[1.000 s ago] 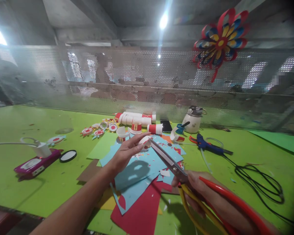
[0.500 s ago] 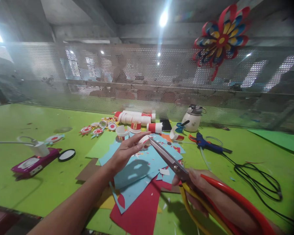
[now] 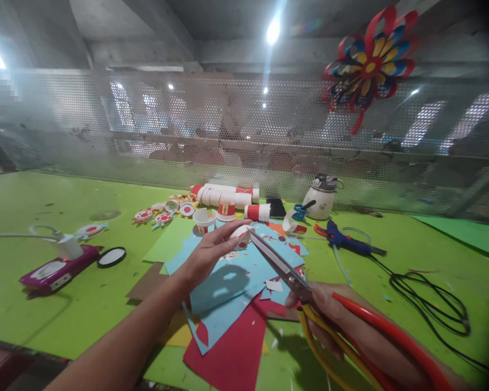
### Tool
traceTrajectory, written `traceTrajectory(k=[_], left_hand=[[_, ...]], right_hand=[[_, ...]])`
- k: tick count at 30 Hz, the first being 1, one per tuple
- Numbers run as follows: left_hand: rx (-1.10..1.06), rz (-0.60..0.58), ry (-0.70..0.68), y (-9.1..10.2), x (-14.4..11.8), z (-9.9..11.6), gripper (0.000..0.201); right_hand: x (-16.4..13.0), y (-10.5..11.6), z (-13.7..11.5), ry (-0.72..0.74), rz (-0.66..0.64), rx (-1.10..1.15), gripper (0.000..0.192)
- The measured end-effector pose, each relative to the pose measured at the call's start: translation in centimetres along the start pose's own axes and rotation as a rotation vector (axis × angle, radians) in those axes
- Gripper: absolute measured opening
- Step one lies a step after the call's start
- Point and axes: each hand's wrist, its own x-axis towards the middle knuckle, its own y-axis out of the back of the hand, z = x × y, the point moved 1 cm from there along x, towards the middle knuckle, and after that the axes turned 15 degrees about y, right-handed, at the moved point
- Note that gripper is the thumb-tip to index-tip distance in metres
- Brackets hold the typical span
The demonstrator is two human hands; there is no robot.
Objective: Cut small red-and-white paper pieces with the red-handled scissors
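Glue gun [image 3: 344, 241] (blue), kettle [image 3: 320, 197]

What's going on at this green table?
A person is cutting craft paper. The right hand holds large scissors with red and yellow handles, blade tips at a small white piece pinched in the left hand. Blue and red paper sheets lie beneath; finished paper cups and a glue gun sit behind.
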Motion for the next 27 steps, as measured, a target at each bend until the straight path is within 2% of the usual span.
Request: traceTrajectory(k=[8,14,19,22,27], left_hand=[[-0.008,-0.001,0.011,0.0,0.0,-0.1,0.036],[-0.032,-0.012,0.017,0.0,0.0,-0.1,0.036],[-0.019,-0.008,0.020,0.1,0.0,-0.2,0.036],[-0.015,-0.005,0.012,0.1,0.0,-0.2,0.036],[-0.022,0.000,0.008,0.0,0.0,-0.1,0.036]], right_hand=[[2.4,0.3,-0.2,-0.035,-0.025,0.035,0.022],[1.4,-1.0,-0.4,-0.015,0.009,0.017,0.021],[0.4,-0.7,-0.2,0.013,0.030,-0.018,0.020],[0.0,-0.5,0.2,0.033,0.046,-0.044,0.025],[-1.0,-0.1,0.4,0.050,0.054,-0.086,0.048]])
